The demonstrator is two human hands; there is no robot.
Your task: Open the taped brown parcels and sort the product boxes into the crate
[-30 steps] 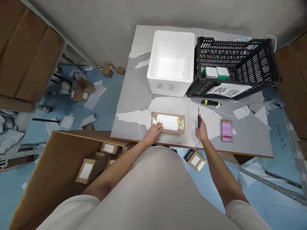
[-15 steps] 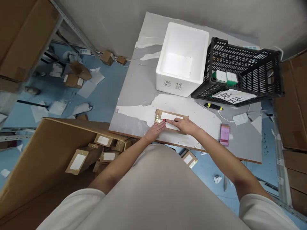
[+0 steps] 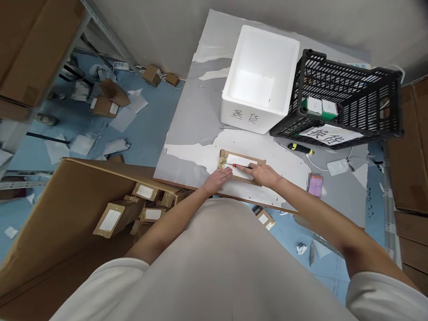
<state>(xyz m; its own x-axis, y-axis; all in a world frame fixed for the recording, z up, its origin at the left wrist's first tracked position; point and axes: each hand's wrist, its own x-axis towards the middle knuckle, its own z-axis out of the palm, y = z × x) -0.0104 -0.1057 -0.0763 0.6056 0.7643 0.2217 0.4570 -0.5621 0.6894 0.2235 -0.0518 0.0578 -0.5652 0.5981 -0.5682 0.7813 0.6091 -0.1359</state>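
A small brown cardboard box [image 3: 259,181] with a white label [image 3: 241,160] lies flat near the table's front edge. Shiny clear tape [image 3: 222,162] covers its left end. My left hand [image 3: 217,179] rests with its fingers stretched out on the box's near left corner. In my right hand [image 3: 265,174] is a slim black-and-red tool [image 3: 239,166] with a thin metal tip. My index finger lies along its handle, and the tip points left at the taped end. Whether the tip has gone into the tape is too small to tell.
Behind the box stand a white foam box [image 3: 245,120] and a black plastic crate [image 3: 351,113] with small cartons inside. A black-and-yellow tool [image 3: 300,148] lies right of the box. At left, a large open carton [image 3: 60,223] holds several small boxes. Paper scraps litter the floor.
The view has shifted slightly. Relative to the box, the tool's tip and my right hand have moved a little to the right. My left hand stays by the same corner.
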